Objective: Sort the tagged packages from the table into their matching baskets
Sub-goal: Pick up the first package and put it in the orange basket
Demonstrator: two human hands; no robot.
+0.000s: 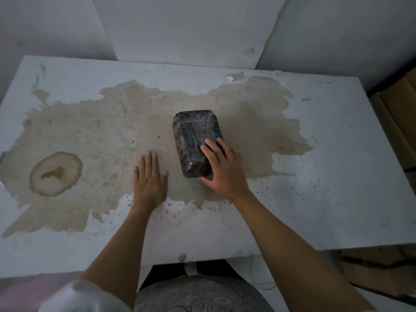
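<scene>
A dark plastic-wrapped package [196, 140] lies flat near the middle of the stained white table [337, 176]. The right hand [221, 167] rests on its near right corner, fingers loosely spread, thumb along its near end. At nine o'clock from the package, the left hand [149, 176] lies flat on the tabletop, fingers together.
</scene>
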